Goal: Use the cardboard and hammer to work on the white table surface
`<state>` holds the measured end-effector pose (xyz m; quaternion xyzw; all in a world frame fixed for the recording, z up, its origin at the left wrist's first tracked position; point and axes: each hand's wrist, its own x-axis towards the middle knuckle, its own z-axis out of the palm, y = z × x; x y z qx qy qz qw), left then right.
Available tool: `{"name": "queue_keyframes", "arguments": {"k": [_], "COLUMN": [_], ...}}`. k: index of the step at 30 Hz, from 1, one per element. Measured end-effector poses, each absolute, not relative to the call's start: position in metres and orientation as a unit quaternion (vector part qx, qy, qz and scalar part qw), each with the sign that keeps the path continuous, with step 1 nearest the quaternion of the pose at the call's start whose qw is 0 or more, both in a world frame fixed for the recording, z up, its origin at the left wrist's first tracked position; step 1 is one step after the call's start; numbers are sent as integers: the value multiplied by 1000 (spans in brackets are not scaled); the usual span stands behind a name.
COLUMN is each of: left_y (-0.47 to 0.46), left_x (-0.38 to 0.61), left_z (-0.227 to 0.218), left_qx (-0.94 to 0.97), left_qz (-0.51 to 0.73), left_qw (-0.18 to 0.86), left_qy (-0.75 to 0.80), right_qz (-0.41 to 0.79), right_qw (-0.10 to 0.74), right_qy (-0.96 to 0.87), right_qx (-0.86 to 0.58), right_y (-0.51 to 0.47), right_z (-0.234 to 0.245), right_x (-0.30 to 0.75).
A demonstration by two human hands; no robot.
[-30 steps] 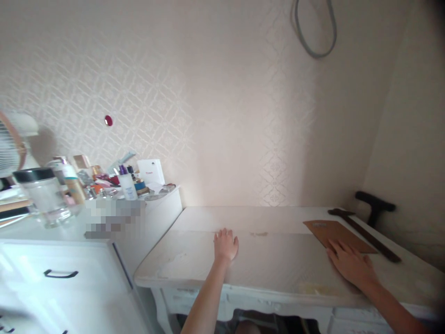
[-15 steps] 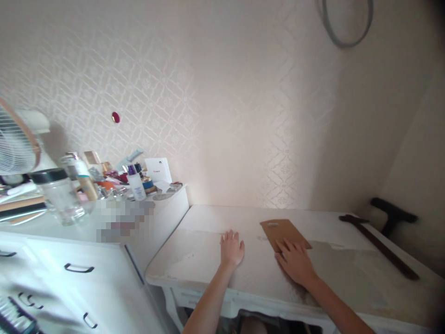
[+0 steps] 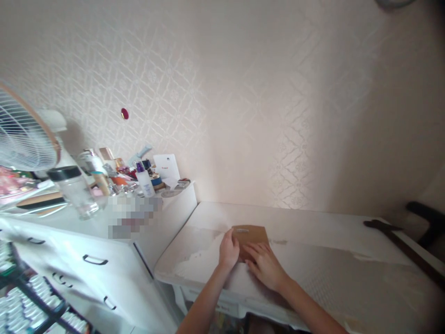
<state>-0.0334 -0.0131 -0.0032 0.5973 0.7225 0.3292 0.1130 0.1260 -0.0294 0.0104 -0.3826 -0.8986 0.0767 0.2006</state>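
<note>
A flat brown kraft-paper piece [image 3: 253, 235] with a small whitish label near its far edge lies on the white table [image 3: 299, 266]. Whether it is an envelope or a notebook, I cannot tell. My left hand [image 3: 229, 250] is closed at its left edge, the thumb over the top and the fingers along the side. Lying across its near right part is my right hand [image 3: 269, 266], palm down with fingers stretched out. The near part of the brown piece is partly hidden under this hand.
To the left, a white cabinet [image 3: 170, 222] holds a clear jar with a black lid [image 3: 76, 195], several bottles and a fan [image 3: 28, 132]. A long dark brown strap-like object [image 3: 406, 246] lies along the table's right side, near a black armrest-like part [image 3: 429, 220].
The brown piece has shifted left across the table and turned straighter, with my right hand on it. My left hand has come to its left edge. The view has swung slightly.
</note>
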Motion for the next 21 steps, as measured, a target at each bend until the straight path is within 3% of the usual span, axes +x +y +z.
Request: {"name": "queue_keyframes", "arguments": {"k": [4, 8, 21], "left_y": [-14, -5, 38], "left_x": [-47, -59, -65], "left_z": [-6, -4, 7], "left_qx": [619, 633, 718], "left_qz": [305, 293, 243], "left_qw": [92, 86, 77], "left_qy": [718, 711, 647], "right_qz": [34, 20, 53], "right_qw": [224, 197, 157], "right_qy": [-866, -849, -862], "right_qx": [-446, -490, -479], "right_y": [6, 32, 65], "right_z": [-9, -24, -30], "right_x": [158, 184, 162]}}
